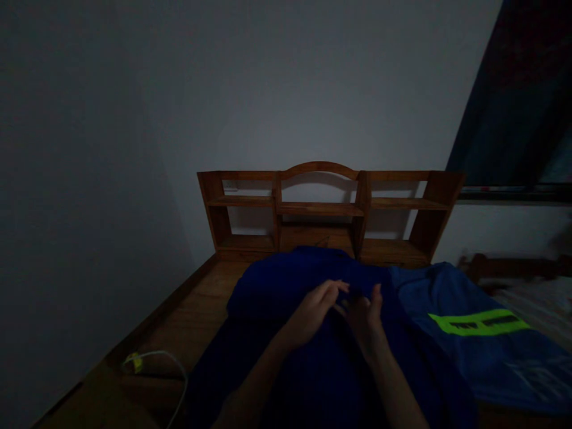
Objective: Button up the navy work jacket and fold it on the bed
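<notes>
See dark blue garment (277,286) spread out beneath left grip (315,313) and right grip (366,316). Cannot tell in dimness whether holding it.

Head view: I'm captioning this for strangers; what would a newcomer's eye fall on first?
Probably the bright yellow-green stripe on the blue cloth at right. Next, the left hand and right hand, close together over the deep-blue garment, low centre. Behind, a wooden shelf unit stands against the pale wall.
</notes>
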A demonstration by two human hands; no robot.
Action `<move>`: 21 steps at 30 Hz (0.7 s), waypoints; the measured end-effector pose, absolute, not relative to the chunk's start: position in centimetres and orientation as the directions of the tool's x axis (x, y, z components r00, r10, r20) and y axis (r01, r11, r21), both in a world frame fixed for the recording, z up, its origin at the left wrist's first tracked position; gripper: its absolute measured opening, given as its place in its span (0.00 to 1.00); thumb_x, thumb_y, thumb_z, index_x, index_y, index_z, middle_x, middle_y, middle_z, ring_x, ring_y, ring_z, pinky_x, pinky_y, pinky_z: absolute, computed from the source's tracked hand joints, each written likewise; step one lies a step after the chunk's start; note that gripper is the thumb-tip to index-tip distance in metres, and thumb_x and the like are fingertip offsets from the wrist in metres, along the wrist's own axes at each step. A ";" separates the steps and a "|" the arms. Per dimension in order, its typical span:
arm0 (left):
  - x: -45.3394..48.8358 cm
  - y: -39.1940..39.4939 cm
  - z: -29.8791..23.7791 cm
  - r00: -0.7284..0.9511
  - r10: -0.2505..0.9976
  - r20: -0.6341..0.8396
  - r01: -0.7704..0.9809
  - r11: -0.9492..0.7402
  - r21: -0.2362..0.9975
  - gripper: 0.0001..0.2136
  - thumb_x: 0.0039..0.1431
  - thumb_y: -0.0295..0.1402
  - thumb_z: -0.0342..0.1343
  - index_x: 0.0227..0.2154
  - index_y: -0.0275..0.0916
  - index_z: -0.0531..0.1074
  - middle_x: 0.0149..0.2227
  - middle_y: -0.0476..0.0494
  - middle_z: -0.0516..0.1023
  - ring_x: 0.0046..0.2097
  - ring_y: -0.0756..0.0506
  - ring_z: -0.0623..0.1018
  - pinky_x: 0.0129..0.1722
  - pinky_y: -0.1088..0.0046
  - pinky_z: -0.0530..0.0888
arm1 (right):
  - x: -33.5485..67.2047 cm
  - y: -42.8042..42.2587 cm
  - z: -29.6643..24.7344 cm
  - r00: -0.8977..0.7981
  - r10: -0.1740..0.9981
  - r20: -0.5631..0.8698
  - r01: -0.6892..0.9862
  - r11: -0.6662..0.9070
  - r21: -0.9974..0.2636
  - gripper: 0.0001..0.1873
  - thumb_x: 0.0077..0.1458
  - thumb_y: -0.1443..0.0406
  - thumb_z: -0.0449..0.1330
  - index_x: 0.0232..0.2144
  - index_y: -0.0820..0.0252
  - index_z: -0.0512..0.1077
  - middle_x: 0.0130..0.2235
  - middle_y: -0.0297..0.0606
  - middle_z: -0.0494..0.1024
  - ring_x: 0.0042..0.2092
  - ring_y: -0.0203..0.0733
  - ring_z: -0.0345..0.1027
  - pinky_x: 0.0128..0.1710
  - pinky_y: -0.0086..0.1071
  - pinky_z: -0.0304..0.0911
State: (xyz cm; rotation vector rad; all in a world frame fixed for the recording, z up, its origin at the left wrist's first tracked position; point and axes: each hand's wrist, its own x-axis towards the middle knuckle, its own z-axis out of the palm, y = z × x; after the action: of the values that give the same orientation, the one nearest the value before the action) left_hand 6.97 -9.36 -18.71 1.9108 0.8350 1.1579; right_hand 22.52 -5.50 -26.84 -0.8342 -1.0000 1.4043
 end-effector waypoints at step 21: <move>2.3 -11.4 -30.9 0.501 0.825 0.263 0.695 -0.564 0.446 0.24 0.65 0.45 0.36 0.62 0.46 0.52 0.63 0.46 0.57 0.63 0.46 0.57 0.63 0.63 0.56 | 30.3 2.1 -26.3 -0.038 0.991 -0.128 -0.057 -0.130 -0.990 0.24 0.44 0.67 0.64 0.47 0.59 0.73 0.40 0.39 0.79 0.40 0.43 0.74 0.47 0.40 0.66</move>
State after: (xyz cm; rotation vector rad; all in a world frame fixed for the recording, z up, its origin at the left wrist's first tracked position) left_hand 2.32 -11.36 -30.91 2.4647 1.2831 0.6574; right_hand 30.33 2.08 -26.33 -1.2429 -1.1262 1.3565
